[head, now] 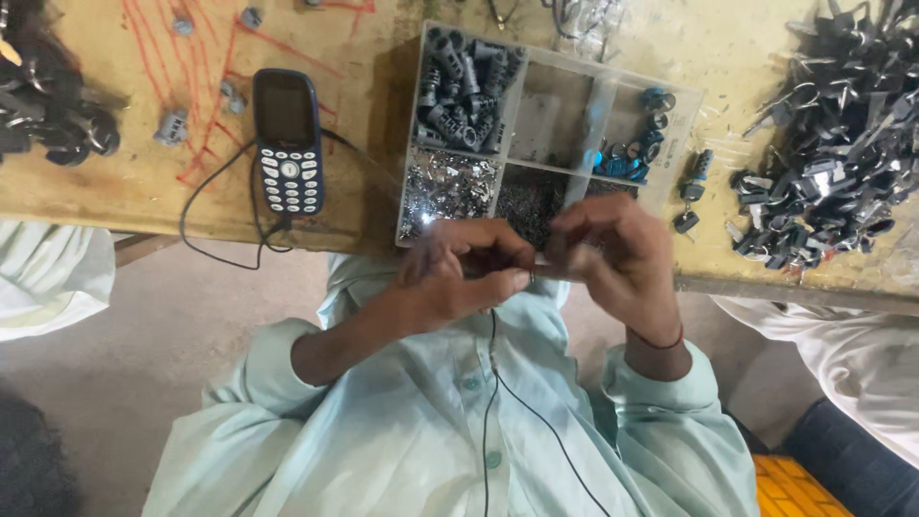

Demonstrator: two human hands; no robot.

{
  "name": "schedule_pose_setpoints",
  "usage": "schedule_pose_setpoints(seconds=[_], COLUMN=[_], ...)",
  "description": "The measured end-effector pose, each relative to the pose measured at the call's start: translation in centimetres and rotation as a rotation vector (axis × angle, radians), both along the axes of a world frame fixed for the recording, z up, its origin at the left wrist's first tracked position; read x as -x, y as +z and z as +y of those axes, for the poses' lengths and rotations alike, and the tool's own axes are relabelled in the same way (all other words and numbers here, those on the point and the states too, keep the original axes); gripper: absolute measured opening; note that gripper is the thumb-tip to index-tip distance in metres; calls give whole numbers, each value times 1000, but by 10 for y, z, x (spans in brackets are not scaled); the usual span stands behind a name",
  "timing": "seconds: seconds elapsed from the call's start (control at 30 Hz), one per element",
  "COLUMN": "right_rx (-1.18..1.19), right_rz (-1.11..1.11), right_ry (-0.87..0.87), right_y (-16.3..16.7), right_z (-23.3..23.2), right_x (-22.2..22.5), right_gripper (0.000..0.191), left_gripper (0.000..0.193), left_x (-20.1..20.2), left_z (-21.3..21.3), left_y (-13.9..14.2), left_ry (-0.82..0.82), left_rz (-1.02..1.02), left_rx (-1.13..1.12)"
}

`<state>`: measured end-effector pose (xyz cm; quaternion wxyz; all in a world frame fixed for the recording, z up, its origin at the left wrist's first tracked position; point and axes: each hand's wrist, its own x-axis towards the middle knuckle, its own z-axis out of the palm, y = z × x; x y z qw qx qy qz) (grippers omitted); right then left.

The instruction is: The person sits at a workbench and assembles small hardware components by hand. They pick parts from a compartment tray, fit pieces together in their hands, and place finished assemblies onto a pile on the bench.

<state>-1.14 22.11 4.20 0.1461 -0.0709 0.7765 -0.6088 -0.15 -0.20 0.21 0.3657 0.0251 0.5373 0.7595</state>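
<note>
1. assembly step in hand, by the look of it: left hand [450, 278] and right hand [613, 254] brought together just below the near edge of the worktop [144, 182], fingers of both pinched shut on a small metal piece [538, 260] held between them, too small to tell its shape.
2. next move, as a judgement: calls for a steady pinch and fine alignment of the piece, then a short reach to the clear parts tray [555, 124] just above the hands.
3. tray compartments: grey plastic pieces [464, 86], shiny metal bits [445, 187], dark small bits, blue rings [632, 153].
4. worktop: worn yellow wood with red scribbles; keypad phone [287, 139] with a black cable at left; heap of dark clips [833, 144] at right.
5. room: bare grey floor [144, 325] below; pale sleeves of other people at both sides.
</note>
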Motion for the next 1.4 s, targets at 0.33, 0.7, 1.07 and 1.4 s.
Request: schedule_pose_setpoints(seconds=[0.33,0.7,1.07,1.4], right_rx=[-244,-320,-384,-382], right_rz=[148,355,524,449], right_ry=[-25,10,79,66], right_y=[-20,-12,-4,-4], right_z=[-67,-13,1,5], right_x=[51,-22,-24,-24], right_gripper=[19,39,37,41], left_gripper=[12,18,23,21], left_x=[-8,-5,-7,-14], left_z=[-15,-5,3,6], left_y=[5,6,6,10], left_ry=[119,154,99,168], left_rz=[171,-73,-185,-145], left_rx=[-5,18,-18,-26])
